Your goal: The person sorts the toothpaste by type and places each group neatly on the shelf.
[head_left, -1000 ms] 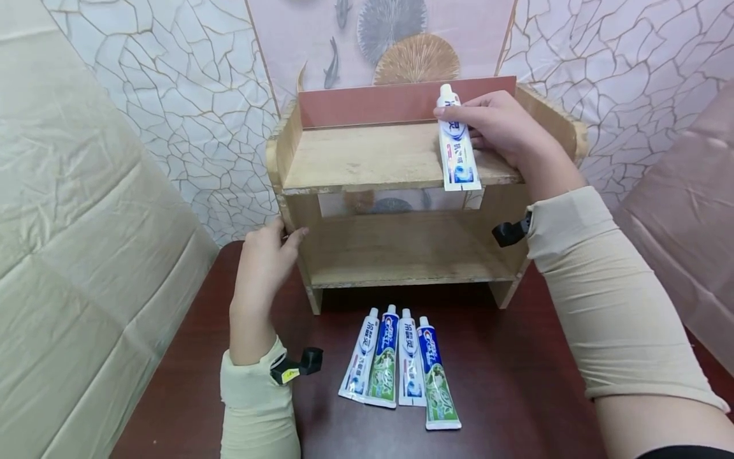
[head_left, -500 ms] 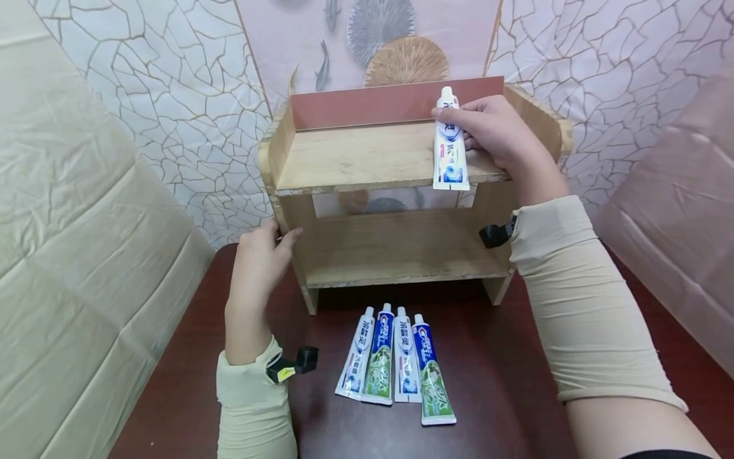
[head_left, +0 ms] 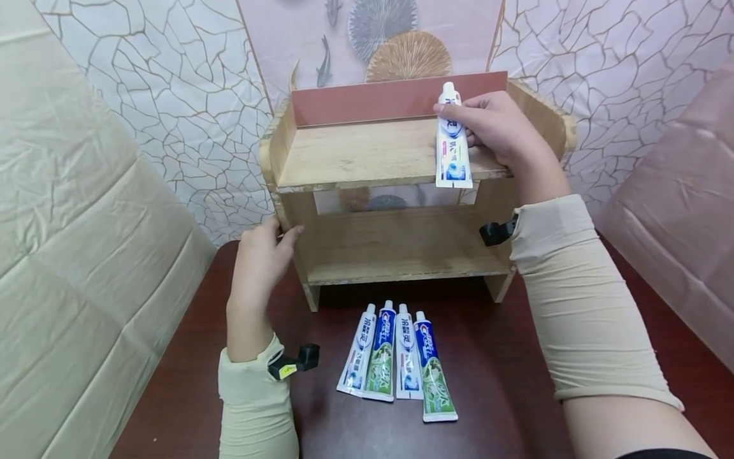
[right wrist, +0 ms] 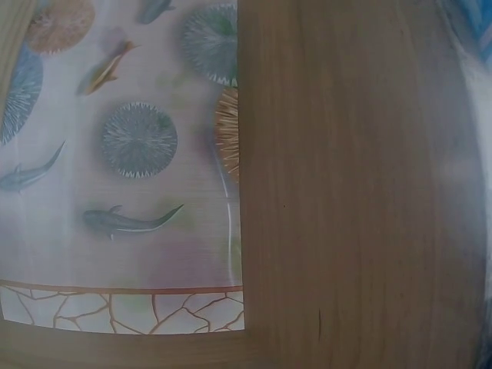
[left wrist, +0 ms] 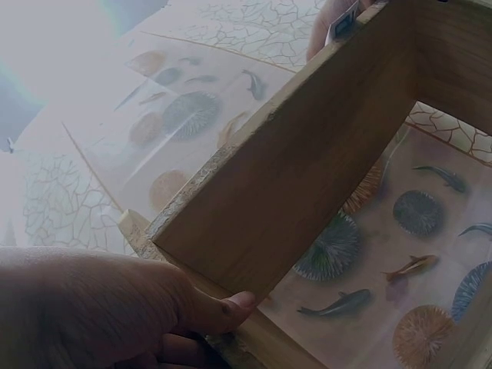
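My right hand [head_left: 496,127] pinches a white and blue toothpaste tube [head_left: 453,153] near its cap, thumb on its front. The tube is held cap-up over the right part of the upper board [head_left: 355,156] of a small wooden shelf, its flat end in front of the board's edge. My left hand [head_left: 260,264] grips the shelf's left side panel [head_left: 282,153]. In the left wrist view that hand [left wrist: 131,307] has its thumb on the wood and its fingers around the edge. The right wrist view shows the wooden shelf [right wrist: 361,192] but neither the right hand nor clearly the tube.
Below the shelf's front, several toothpaste tubes lie fanned side by side on the dark red table [head_left: 493,395]: white ones [head_left: 408,357] alternate with green and blue ones [head_left: 436,376]. A lower board [head_left: 401,248] spans the shelf. A patterned backdrop [head_left: 166,95] stands behind.
The head view has shifted slightly. Both hands keep nearly the same places at the shelf, and the tube in the right hand stays over the upper board.
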The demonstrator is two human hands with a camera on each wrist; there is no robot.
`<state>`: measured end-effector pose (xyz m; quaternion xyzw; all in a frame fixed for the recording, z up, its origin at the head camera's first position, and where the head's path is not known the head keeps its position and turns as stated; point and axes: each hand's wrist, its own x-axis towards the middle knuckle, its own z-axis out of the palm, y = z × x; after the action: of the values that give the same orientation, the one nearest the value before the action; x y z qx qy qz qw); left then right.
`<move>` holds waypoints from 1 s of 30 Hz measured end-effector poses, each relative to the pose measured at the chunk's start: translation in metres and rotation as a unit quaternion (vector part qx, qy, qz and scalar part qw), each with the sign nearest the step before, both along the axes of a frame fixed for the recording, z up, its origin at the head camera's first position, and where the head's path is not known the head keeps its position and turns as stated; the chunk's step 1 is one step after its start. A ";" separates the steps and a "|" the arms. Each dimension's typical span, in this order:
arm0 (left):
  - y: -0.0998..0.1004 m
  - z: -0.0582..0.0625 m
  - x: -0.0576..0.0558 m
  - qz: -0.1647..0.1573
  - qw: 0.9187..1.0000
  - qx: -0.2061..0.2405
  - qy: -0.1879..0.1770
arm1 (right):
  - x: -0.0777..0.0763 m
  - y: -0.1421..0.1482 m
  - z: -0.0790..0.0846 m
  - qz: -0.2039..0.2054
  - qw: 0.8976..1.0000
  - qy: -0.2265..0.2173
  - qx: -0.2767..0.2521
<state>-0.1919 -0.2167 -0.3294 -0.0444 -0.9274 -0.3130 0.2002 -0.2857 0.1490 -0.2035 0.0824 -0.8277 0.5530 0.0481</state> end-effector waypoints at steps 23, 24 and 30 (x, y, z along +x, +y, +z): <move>-0.001 0.002 -0.001 -0.002 1.000 -0.001 0.006 | 0.003 0.000 0.003 -0.006 1.000 -0.003 0.005; -0.001 0.001 -0.001 -0.002 1.000 -0.002 0.006 | 0.003 0.000 0.003 -0.007 1.000 -0.003 0.006; -0.002 -0.001 -0.001 -0.002 1.000 -0.004 -0.004 | 0.004 0.000 0.000 -0.008 1.000 -0.005 0.011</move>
<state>-0.1932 -0.2187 -0.3301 -0.0456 -0.9292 -0.3103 0.1953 -0.2821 0.1485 -0.2035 0.0736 -0.8345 0.5440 0.0474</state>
